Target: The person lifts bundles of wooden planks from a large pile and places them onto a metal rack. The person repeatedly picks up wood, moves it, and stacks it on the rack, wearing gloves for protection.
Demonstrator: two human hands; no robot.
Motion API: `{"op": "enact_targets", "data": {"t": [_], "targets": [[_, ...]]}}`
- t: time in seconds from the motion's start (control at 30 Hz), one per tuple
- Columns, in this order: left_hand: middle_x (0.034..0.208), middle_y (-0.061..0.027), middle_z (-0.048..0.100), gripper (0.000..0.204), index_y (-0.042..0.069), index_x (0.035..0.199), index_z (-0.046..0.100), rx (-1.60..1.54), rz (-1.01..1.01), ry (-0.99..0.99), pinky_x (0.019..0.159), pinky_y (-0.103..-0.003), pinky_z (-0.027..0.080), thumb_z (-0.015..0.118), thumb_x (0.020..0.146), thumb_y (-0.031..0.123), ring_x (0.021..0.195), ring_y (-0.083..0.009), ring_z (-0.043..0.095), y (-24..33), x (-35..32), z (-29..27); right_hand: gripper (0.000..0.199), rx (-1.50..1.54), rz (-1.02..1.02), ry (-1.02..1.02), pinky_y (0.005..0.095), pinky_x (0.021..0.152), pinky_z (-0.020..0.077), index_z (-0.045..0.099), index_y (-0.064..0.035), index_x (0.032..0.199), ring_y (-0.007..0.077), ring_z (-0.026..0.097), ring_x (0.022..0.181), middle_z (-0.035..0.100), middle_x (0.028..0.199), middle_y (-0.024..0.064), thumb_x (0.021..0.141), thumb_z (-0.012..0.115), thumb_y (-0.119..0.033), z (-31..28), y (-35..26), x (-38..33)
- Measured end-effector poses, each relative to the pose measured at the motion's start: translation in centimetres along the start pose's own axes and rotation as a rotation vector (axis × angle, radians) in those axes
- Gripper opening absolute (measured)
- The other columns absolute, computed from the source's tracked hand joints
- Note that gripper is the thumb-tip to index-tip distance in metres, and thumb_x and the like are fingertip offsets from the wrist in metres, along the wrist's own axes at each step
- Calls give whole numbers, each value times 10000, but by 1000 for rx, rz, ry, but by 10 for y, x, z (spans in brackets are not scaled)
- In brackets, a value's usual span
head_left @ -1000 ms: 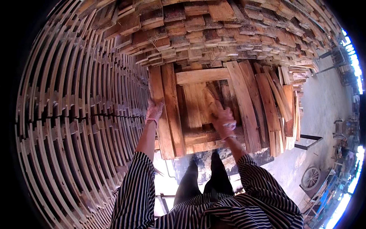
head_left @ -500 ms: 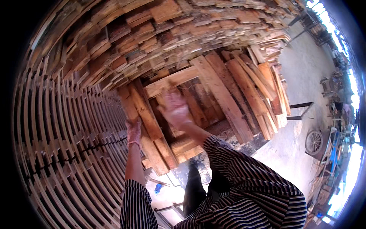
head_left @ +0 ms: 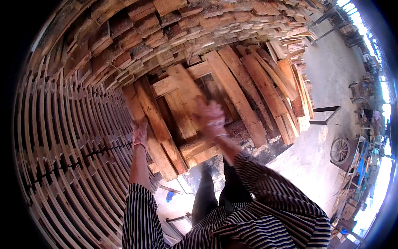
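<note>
So it's rough-sawn timber everywhere. The one in play is a flat, straight plank [head_left: 185, 82], orange-brown and a bit smeared by motion, in the middle of the pile, its far end crossing over a pale cross board [head_left: 163, 86]. Can't tell if it's resting on that or lifted just above it. To its left are long straight boards [head_left: 152, 112] with visible grain, and to its right a wide knotty board [head_left: 236, 97] runs at a slant, with thinner, splintery pieces [head_left: 280, 87] heaped beyond it. The wall of stacked wood [head_left: 153, 35] behind is all blocky, ragged ends, while the lumber rack [head_left: 62, 137] on the left is slim strips with gaps between.

Hands: both gloved in a pale pinkish knit. The right hand [head_left: 212, 119] reaches forward from a bent elbow, right at the plank's near end. Its fingers are blurred, so I can't tell how tightly they're closed or whether they've really got hold of it. The left hand [head_left: 139, 133] is on a nearly straight arm, fingers up against the outer edge of the leftmost board; can't tell if they're curled under it. Striped sleeves [head_left: 141, 216] on both arms.
</note>
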State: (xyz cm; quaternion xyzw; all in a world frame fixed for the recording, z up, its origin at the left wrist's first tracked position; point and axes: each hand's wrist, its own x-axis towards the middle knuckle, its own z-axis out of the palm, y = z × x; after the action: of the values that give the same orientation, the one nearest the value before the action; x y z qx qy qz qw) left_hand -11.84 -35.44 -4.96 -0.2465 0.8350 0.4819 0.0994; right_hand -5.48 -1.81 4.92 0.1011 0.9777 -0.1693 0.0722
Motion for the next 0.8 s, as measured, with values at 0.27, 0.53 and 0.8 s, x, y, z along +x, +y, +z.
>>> {"op": "enact_targets", "data": {"t": [0.27, 0.53, 0.8], "targets": [[1479, -160, 532, 701, 37, 1526, 390, -118, -118, -143, 1138, -383, 380, 676, 979, 367, 1334, -286, 519, 46, -17, 44, 650, 174, -151, 135, 517, 861, 549, 474, -197, 1531, 392, 617, 1119, 573, 1316, 193, 968, 583, -503, 58, 0, 20], [1538, -212, 508, 907, 21, 1594, 317, 32, -30, -67, 1155, -386, 381, 741, 930, 470, 1416, -311, 493, 29, -18, 42, 760, -568, 290, 291, 556, 913, 541, 408, -266, 1590, 405, 645, 1166, 628, 1274, 207, 903, 715, -367, -106, 257, 29], [1286, -198, 660, 682, 8, 1388, 448, -99, 188, 82, 980, -411, 493, 748, 923, 407, 1177, -350, 640, -32, 32, -29, 788, -224, 120, 109, 487, 811, 581, 454, -342, 1561, 304, 640, 1110, 590, 1255, 190, 874, 739, -604, -66, 116, -2]]}}
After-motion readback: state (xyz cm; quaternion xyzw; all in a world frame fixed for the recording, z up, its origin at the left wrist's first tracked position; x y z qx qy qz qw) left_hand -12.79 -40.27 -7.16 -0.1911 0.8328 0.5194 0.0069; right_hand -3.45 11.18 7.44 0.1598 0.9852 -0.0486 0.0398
